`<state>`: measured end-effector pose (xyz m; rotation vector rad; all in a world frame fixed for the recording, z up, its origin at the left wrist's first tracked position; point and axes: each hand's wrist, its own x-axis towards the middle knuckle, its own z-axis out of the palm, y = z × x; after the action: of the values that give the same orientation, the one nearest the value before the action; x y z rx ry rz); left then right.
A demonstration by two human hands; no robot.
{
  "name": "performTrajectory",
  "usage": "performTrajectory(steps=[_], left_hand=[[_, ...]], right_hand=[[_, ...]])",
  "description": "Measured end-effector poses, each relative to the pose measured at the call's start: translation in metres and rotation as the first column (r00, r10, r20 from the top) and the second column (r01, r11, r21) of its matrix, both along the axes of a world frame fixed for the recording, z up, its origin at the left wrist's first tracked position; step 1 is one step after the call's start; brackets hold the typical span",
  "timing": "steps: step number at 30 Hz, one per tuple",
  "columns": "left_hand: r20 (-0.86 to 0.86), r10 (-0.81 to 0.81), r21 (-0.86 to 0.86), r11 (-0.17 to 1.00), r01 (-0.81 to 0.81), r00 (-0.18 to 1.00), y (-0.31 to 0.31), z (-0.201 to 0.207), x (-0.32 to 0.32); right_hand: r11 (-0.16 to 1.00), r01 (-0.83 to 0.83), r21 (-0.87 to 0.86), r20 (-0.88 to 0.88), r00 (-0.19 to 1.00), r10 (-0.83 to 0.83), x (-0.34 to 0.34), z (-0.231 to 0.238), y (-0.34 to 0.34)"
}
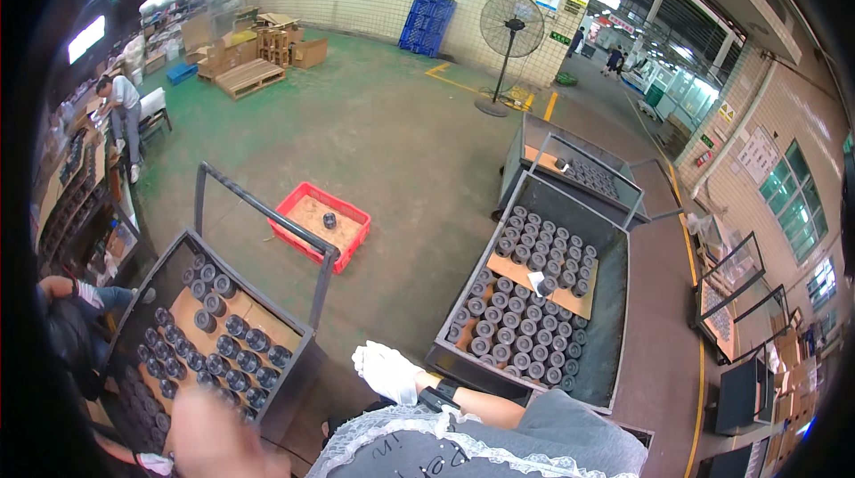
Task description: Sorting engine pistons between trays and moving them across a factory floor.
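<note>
My right hand (389, 373), in a white glove with a dark band at the wrist, hangs over the floor between two carts. Its fingers look loosely stretched, and no object shows in it. A pinkish smear at the lower left appears to be my left hand (214, 435), close and blurred by motion; its fingers cannot be made out. Beyond it stands a dark metal cart (307, 342) holding several black cylindrical parts (236, 326) on cardboard. To my right, a larger cart (614, 335) carries rows of grey-black ring-topped parts (506, 335), with cardboard and a white scrap (537, 283) among them.
A red crate (287, 204) with one dark part sits on the floor ahead. Behind the right cart is another loaded cart (579, 177). A standing fan (512, 25), pallet (251, 79) and blue pallets (427, 25) lie farther off. A co-worker (76, 335) is at the left cart's side.
</note>
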<state>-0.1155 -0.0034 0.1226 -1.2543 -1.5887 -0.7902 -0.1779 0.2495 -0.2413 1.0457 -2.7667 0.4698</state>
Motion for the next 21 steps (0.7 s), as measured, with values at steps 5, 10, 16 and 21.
performTrajectory(steps=[5, 10, 16, 21], left_hand=[[0.781, -0.622, 0.567, 0.744, 0.355, 0.057, 0.068, 0.048, -0.015], [0.343, -0.884, 0.918, 0.244, 0.312, -0.318, 0.101, 0.082, 0.003], [0.144, -0.99, 0.63, 0.103, 0.77, 0.015, 0.122, 0.064, -0.001], [0.204, -0.975, 0.859, 0.221, 0.461, 0.086, 0.121, 0.087, 0.024]], right_hand=[[0.99, 0.087, -0.113, 0.21, 0.976, -0.062, 0.012, 0.056, 0.001], [0.922, 0.218, -0.322, 0.615, 0.788, 0.029, 0.002, 0.058, -0.001], [0.322, 0.585, -0.745, 0.634, 0.468, 0.616, -0.005, -0.015, 0.002], [-0.159, 0.978, -0.133, 0.032, 0.164, 0.986, -0.003, 0.029, 0.005]])
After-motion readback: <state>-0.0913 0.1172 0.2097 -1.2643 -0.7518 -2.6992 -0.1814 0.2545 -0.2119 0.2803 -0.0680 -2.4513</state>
